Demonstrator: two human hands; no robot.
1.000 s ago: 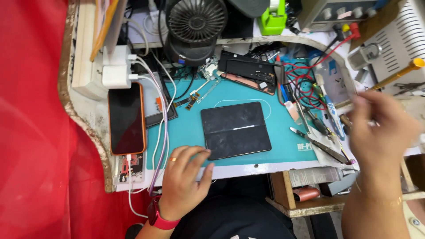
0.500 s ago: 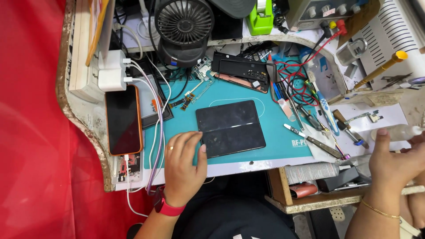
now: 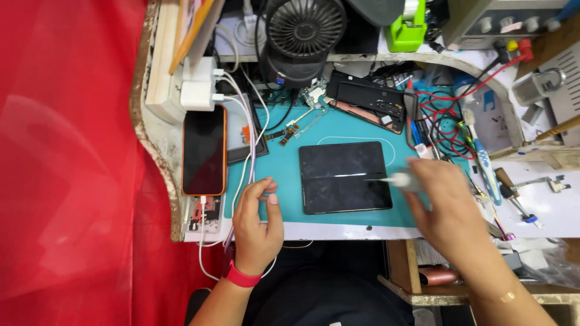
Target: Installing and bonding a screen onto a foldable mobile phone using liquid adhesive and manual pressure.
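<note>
From the head camera, looking straight down, a dark folding screen (image 3: 345, 177) lies opened flat on a teal mat (image 3: 284, 175), a pale seam running across its middle. The right hand (image 3: 448, 202) is closed around a small whitish applicator (image 3: 400, 179), blurred, whose thin tip reaches leftward over the right part of the screen, close to the seam; whether the tip touches the glass cannot be told. The left hand (image 3: 257, 220) rests at the mat's front edge, just left of the screen and apart from it, fingers curled loosely with thumb and forefinger near each other, holding nothing that shows; a red band (image 3: 242, 277) circles its wrist. Left of the mat, a phone (image 3: 204, 150) in an orange case lies face up with a dark display, a white cable plugged into its near end, and white chargers (image 3: 198, 89) sit just beyond it. Striped cables (image 3: 251, 145) run between the phone and the mat. Behind the screen, loose flex parts (image 3: 302, 118) lie on the mat, and a black opened device back (image 3: 368, 99) lies tilted beside them. A black fan (image 3: 305, 30) stands at the rear, with a green tape holder (image 3: 408, 30) to its right. Red wires (image 3: 447, 118) tangle at the mat's right side, near a blue-handled tool (image 3: 486, 166). Red fabric (image 3: 66, 169) fills the left of the view.
</note>
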